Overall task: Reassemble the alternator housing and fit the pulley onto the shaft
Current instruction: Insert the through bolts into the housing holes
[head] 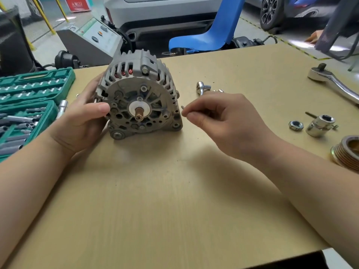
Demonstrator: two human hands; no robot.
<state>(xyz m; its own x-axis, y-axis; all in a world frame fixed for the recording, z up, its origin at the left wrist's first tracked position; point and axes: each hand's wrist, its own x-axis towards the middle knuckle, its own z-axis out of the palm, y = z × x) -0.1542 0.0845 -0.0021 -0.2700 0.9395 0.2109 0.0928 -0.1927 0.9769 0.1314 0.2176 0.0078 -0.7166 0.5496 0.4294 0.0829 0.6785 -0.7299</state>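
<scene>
Alternator: upright mid-table, left hand gripping its side. Right hand: pinching small bolt beside housing rim. Step: housing bolts. Next: align bolt with hole. Pulley: far right, unfitted.

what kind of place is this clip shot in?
Most likely a car repair shop or auto training workshop. Parked cars stand just behind the table, a green socket set case lies open at its left edge, and a ratchet wrench lies near the alternator being worked on.

matt cast-metal alternator housing, glossy chrome ratchet
</scene>
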